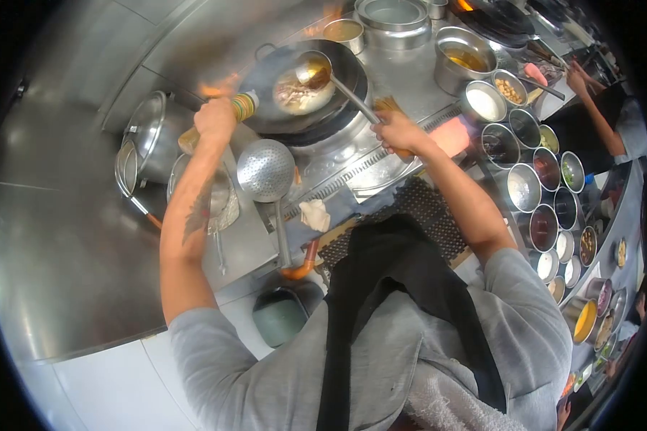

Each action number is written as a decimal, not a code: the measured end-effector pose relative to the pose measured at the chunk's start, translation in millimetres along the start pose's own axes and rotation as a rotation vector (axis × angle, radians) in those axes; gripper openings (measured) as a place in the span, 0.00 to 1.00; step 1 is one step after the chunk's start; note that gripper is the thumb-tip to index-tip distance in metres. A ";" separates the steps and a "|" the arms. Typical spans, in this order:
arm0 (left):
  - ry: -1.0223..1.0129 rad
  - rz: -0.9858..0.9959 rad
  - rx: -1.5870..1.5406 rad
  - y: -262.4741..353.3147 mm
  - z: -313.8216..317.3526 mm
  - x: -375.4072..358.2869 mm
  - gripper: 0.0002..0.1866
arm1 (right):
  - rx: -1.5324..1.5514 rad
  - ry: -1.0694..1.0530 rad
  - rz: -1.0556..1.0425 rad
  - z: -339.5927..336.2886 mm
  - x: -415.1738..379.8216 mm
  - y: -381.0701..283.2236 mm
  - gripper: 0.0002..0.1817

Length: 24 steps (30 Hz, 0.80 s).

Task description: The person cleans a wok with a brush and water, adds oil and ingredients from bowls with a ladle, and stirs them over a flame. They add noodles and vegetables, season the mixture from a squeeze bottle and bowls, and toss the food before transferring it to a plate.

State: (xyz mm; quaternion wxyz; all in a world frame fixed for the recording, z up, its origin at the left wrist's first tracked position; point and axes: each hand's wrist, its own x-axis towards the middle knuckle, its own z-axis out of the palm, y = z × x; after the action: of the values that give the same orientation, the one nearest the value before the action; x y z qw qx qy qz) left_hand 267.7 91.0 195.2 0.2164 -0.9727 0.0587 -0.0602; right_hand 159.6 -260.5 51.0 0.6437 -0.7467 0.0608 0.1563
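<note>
My left hand (216, 121) is closed around a bottle (244, 105) with a striped green, yellow and red band, tipped toward the wok at its left rim. My right hand (397, 133) grips the handle of a metal ladle (352, 95). The ladle's bowl, with brown-yellow liquid in it, is over the dark wok (262, 79). Pale food in whitish liquid (298, 97) lies in the wok. A bamboo brush (389, 108) is beside my right hand, partly hidden by it. Below the wok, a perforated skimmer (266, 170) rests between my arms.
Flames (223, 86) show left of the wok. A pot of oil (465, 59) and several metal ingredient containers (523, 188) stand at right. Lidded pots (151, 133) are at left. Another person's arm (597, 115) reaches in at far right. A white cloth (314, 215) lies on the front edge.
</note>
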 end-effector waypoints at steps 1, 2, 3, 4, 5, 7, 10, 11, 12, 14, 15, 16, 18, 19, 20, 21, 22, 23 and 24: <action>0.019 -0.028 -0.010 -3.1 -1.1 -0.6 0.14 | -0.010 -0.009 0.008 0.2 0.3 -0.7 0.22; 0.018 -0.028 -0.007 -5.2 -0.8 -2.6 0.14 | -0.020 -0.017 0.016 1.1 0.5 -1.2 0.22; 0.032 -0.008 -0.025 -4.9 -7.8 -9.4 0.19 | -0.018 -0.018 0.016 2.5 -0.3 -2.8 0.22; 0.046 0.010 -0.043 -5.3 -11.8 -14.2 0.24 | -0.016 -0.010 0.022 3.9 -1.2 -4.6 0.22; 0.046 0.010 -0.043 -7.9 -11.2 -15.5 0.24 | -0.015 -0.002 0.027 5.6 -2.0 -5.9 0.21; 0.056 0.044 0.007 -13.4 -9.8 -20.6 0.14 | -0.036 0.000 0.023 7.5 1.1 -4.0 0.21; 0.035 0.029 0.020 -23.1 -16.1 -35.0 0.12 | -0.030 -0.002 0.018 11.4 4.4 -1.0 0.21; 0.037 0.030 0.020 -26.2 -16.2 -37.0 0.12 | -0.004 -0.004 0.016 11.8 6.5 -1.1 0.21; 0.046 0.028 -0.002 -30.6 -13.8 -39.4 0.16 | -0.007 -0.004 0.016 12.2 7.8 -4.6 0.21; 0.038 0.012 -0.036 -38.8 -1.9 -52.1 0.21 | -0.084 -0.016 0.002 16.5 7.6 -9.0 0.20; 0.036 -0.003 -0.040 -44.3 2.7 -56.5 0.16 | -0.092 -0.026 0.004 19.9 8.2 -11.7 0.20; 0.038 -0.018 -0.045 -50.0 6.2 -58.6 0.12 | -0.072 -0.027 0.009 21.9 9.7 -15.8 0.19; 0.049 -0.034 -0.076 -59.6 20.6 -69.1 0.14 | -0.065 -0.034 0.021 25.9 13.5 -17.2 0.18; 0.062 -0.044 -0.102 -63.2 30.4 -77.1 0.17 | -0.103 -0.043 0.014 26.5 19.1 -17.6 0.17; 0.055 -0.055 -0.109 -66.8 39.4 -86.8 0.17 | -0.139 -0.053 0.005 28.1 25.2 -18.8 0.15; 0.054 -0.070 -0.165 -70.6 46.5 -95.8 0.18 | -0.145 -0.061 0.003 30.3 32.3 -22.5 0.15; 0.056 -0.082 -0.218 -74.1 54.7 -102.1 0.20 | -0.382 -0.023 -0.099 32.0 39.6 -27.0 0.15; 0.056 -0.083 -0.216 -76.6 64.3 -107.3 0.20 | -0.616 0.018 -0.201 32.4 45.3 -30.5 0.16; -0.091 -0.162 -0.507 -78.3 78.6 -110.9 0.21 | -0.614 0.020 -0.202 30.6 52.0 -33.1 0.16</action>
State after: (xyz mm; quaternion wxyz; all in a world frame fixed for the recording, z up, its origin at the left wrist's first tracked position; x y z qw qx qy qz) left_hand 176.4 209.5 147.8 -0.0373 -0.9990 -0.0158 -0.0170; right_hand 213.5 -219.4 62.2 0.3999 -0.9098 -0.0572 0.0952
